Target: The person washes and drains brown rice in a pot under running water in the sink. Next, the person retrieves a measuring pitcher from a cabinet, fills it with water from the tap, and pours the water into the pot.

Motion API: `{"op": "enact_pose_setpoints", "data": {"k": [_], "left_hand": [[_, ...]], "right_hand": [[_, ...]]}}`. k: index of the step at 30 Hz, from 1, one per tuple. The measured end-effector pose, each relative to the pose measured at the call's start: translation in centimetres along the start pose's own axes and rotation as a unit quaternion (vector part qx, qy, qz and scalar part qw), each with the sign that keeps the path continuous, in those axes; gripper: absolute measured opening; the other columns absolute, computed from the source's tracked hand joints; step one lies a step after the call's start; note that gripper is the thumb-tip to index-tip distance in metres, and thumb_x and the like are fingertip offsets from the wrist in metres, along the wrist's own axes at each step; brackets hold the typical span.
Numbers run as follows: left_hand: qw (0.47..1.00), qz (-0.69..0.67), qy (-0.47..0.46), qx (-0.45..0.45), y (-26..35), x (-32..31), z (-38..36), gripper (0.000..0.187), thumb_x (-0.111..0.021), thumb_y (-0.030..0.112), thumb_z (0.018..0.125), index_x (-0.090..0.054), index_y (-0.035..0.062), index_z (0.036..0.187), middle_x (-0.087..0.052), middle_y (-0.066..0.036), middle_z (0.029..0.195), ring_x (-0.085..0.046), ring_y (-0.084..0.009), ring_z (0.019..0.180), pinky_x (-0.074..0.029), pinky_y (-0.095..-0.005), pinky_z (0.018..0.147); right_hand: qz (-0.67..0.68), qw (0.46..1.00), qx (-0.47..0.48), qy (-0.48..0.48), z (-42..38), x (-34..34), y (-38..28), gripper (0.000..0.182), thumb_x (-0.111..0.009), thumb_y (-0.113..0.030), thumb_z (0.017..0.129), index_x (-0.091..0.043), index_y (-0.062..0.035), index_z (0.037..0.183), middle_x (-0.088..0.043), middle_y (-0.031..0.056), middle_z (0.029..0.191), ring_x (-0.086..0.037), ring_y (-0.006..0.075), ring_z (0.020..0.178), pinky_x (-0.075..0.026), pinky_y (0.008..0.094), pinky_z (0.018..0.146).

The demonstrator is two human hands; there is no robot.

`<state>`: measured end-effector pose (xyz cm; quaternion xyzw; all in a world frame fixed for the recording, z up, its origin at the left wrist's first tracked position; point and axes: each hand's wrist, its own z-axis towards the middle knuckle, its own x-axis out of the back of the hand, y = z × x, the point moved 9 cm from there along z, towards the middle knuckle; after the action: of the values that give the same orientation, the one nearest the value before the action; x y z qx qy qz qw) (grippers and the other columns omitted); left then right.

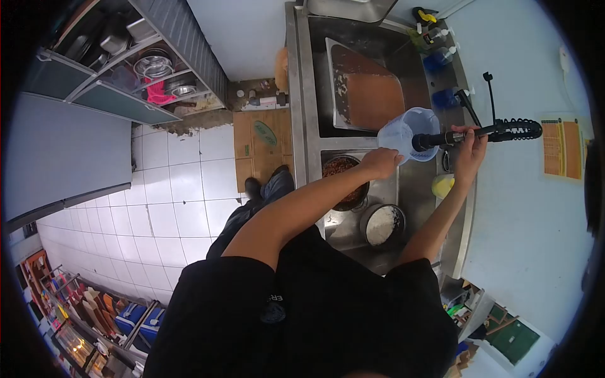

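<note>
My left hand (pixel 382 164) is closed on the rim of a translucent plastic container (pixel 392 133), which is tilted over the sink divider. My right hand (pixel 469 153) is wrapped round a black spray faucet (pixel 450 138), its nozzle at the container's mouth. Below my left forearm, in the near basin (pixel 409 189), stands a pot of reddish-brown bits (pixel 339 165), partly hidden by the arm. A round bowl of white grains (pixel 380 227) sits beside it. In the far basin (pixel 318 63) lies a large steel pan of brown liquid (pixel 375 101).
Bottles (pixel 441 58) and a yellow tub (pixel 443 186) line the sink's wall-side ledge. A poster (pixel 563 148) hangs on the wall. A wooden board (pixel 246 151) lies on the tiled floor (pixel 183 164). Shelves with metal cookware (pixel 154 66) stand at the upper left.
</note>
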<state>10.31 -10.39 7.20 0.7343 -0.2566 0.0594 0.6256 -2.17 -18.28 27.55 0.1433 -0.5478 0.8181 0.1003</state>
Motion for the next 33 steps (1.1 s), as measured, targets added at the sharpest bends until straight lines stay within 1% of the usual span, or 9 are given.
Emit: {"op": "enact_pose_setpoints", "data": {"k": [8,11,14,15,18,21,23,31,33], "left_hand": [[0.999,0.014,-0.042,-0.007,1.5,-1.3,-0.6,0.047,-0.039,0.04,0.097,-0.064,0.0011,0.096,-0.066,-0.023,0.098,-0.062,-0.0407,0.096,-0.047,-0.0511,0.085],[0.999,0.012,-0.047,-0.004,1.6,-2.1,-0.2,0.047,-0.039,0.04,0.097,-0.065,0.0012,0.096,-0.066,-0.022,0.099,-0.063,-0.0398,0.096,-0.048,-0.0497,0.086],[0.997,0.03,-0.075,0.006,1.4,-2.8,-0.1,0.047,-0.039,0.04,0.098,-0.066,0.001,0.098,-0.066,-0.021,0.102,-0.063,-0.0388,0.099,-0.048,-0.0488,0.088],[0.997,0.035,-0.066,0.025,0.6,-2.2,-0.4,0.047,-0.039,0.04,0.098,-0.066,0.001,0.098,-0.066,-0.021,0.102,-0.063,-0.0388,0.099,-0.048,-0.0488,0.088],[0.998,0.023,-0.056,0.006,1.7,-2.0,-0.3,0.047,-0.039,0.04,0.097,-0.066,0.0015,0.102,-0.066,-0.021,0.105,-0.062,-0.038,0.102,-0.048,-0.0487,0.089],[0.997,0.01,-0.069,0.026,1.9,-2.4,0.0,0.047,-0.04,0.039,0.097,-0.066,0.0012,0.103,-0.066,-0.021,0.107,-0.062,-0.0375,0.104,-0.048,-0.0486,0.09],[0.995,0.005,-0.09,0.049,1.5,-2.5,0.1,0.046,-0.042,0.039,0.096,-0.065,0.0011,0.108,-0.064,-0.02,0.113,-0.062,-0.0352,0.107,-0.049,-0.0458,0.09],[0.992,-0.028,-0.077,0.094,0.9,-2.5,0.4,0.049,-0.042,0.041,0.096,-0.064,-0.0009,0.109,-0.065,-0.02,0.112,-0.062,-0.0364,0.106,-0.049,-0.0464,0.091],[0.992,-0.03,-0.078,0.09,0.8,-2.5,0.2,0.052,-0.04,0.042,0.096,-0.065,-0.002,0.107,-0.065,-0.021,0.111,-0.062,-0.0378,0.105,-0.048,-0.0475,0.091]], "right_hand": [[-0.048,0.996,-0.007,0.079,0.4,-0.4,1.6,0.017,-0.052,-0.012,0.098,-0.052,-0.0017,0.111,-0.067,0.0099,0.096,-0.061,0.015,0.093,-0.046,0.0302,0.086],[0.011,0.995,-0.01,0.103,0.8,0.0,2.1,0.021,-0.058,-0.015,0.095,-0.054,-0.0019,0.111,-0.067,0.0085,0.099,-0.058,0.012,0.094,-0.046,0.0291,0.084],[-0.056,0.987,-0.079,0.128,0.9,-0.4,2.2,0.022,-0.063,-0.017,0.092,-0.058,-0.0029,0.108,-0.067,0.0072,0.1,-0.058,0.0115,0.093,-0.048,0.0276,0.081],[0.065,0.989,-0.072,0.108,1.4,-0.5,4.7,0.023,-0.062,-0.018,0.093,-0.058,-0.0026,0.11,-0.067,0.0072,0.1,-0.058,0.012,0.094,-0.047,0.0287,0.082],[0.018,0.992,-0.062,0.112,1.4,-1.7,3.3,0.024,-0.06,-0.02,0.094,-0.059,-0.0023,0.11,-0.068,0.0041,0.096,-0.059,0.0095,0.087,-0.044,0.0212,0.077],[-0.015,0.992,-0.029,0.119,1.5,-1.5,2.7,0.025,-0.06,-0.018,0.094,-0.057,-0.001,0.111,-0.067,0.0068,0.098,-0.059,0.0109,0.089,-0.046,0.0251,0.081],[0.005,0.993,-0.051,0.107,1.3,-1.9,2.8,0.03,-0.062,-0.023,0.093,-0.056,-0.0027,0.113,-0.066,0.0075,0.104,-0.058,0.0146,0.099,-0.045,0.034,0.086],[0.053,0.99,-0.072,0.11,0.5,-0.3,3.7,0.035,-0.059,-0.02,0.095,-0.05,-0.0001,0.121,-0.062,0.0117,0.113,-0.058,0.0165,0.103,-0.046,0.0321,0.089],[0.107,0.981,-0.082,0.14,0.1,1.2,5.1,0.037,-0.054,-0.027,0.097,-0.049,-0.0011,0.123,-0.061,0.0119,0.113,-0.057,0.0178,0.107,-0.045,0.0376,0.092]]}}
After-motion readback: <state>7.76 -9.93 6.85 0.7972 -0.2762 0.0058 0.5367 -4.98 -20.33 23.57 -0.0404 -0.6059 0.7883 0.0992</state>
